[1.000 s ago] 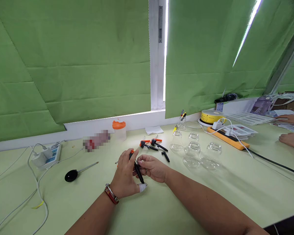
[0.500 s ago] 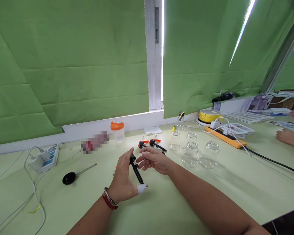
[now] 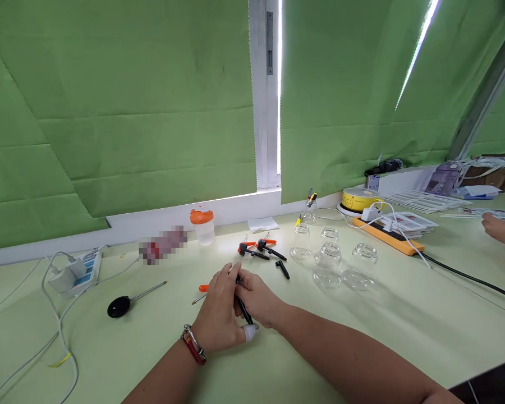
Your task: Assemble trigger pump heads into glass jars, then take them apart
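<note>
My left hand (image 3: 221, 311), with white tape on the thumb, is wrapped round a black rod-like part (image 3: 244, 312). Against it, my right hand (image 3: 256, 297) closes on the upper part of the same black piece, and its fingertips are partly hidden. An orange piece (image 3: 203, 288) and a thin metal shaft (image 3: 199, 299) lie just left of my hands. Beyond them are two black assemblies with orange handles (image 3: 246, 247) (image 3: 266, 244). A small black part (image 3: 283, 270) lies to the right of my hands.
Several glass jars (image 3: 330, 264) stand at the right, near an orange power strip (image 3: 389, 235). At the left are a black round-headed tool (image 3: 119, 306), white cables and a power strip (image 3: 84, 275). An orange-lidded cup (image 3: 202, 227) stands behind. Another person's hand (image 3: 503, 229) is far right.
My right hand has moved left and down and closed on the black part. My left hand has drawn its fingers in round it. The other person's hand has shifted.
</note>
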`<action>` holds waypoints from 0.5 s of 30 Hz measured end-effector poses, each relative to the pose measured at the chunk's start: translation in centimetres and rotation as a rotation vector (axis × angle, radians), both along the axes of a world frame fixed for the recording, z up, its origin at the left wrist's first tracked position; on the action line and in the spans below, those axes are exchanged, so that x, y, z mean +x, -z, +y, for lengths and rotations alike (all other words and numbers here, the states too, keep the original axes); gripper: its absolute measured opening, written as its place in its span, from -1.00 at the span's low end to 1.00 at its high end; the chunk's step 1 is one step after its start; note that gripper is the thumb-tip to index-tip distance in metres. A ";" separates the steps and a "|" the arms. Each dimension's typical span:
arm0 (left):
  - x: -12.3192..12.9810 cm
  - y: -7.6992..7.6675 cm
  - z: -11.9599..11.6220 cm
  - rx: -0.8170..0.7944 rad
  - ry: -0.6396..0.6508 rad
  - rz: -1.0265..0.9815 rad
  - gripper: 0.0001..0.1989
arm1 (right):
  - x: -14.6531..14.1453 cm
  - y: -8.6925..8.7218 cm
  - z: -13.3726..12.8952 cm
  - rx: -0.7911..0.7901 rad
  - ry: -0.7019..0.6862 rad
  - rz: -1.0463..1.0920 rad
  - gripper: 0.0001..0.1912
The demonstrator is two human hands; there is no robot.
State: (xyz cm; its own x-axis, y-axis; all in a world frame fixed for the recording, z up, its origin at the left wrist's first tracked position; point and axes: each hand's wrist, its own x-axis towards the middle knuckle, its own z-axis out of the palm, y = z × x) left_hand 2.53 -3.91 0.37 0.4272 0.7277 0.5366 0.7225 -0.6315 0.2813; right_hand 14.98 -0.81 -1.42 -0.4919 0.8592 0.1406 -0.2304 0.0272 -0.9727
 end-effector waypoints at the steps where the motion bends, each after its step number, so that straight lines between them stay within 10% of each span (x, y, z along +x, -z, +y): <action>1: 0.0 0.1 0.0 -0.024 0.015 0.010 0.09 | -0.2 0.2 0.0 0.001 0.018 0.013 -0.79; 15: 1.1 0.7 -0.2 -0.006 -0.082 0.004 0.10 | -0.4 0.2 0.1 -0.015 0.076 0.007 -0.74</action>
